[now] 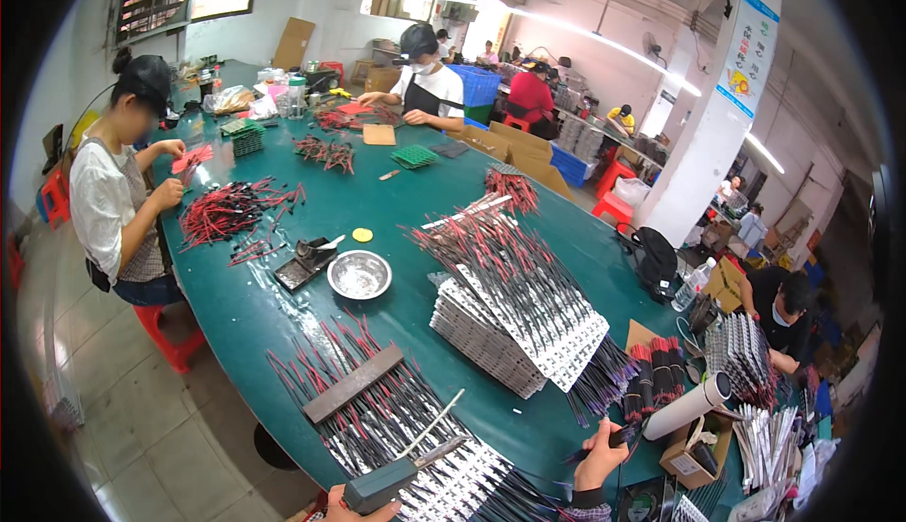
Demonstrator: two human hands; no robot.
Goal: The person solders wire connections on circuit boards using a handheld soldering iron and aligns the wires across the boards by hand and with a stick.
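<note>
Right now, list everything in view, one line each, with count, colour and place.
table: one, green, centre
metal bowl: one, silver, mid-table
yellow disc: one, beside the bowl
stack of white strips: one, wires on top, centre right
red and black wires: many bundles, across the table
flat bar: one, dark, on near wires
white roll: one, right edge
red stool: one, left
seated people: several, around the table
left hand: grip on dark tool, bottom edge
right hand: holds black wires, bottom right
</note>
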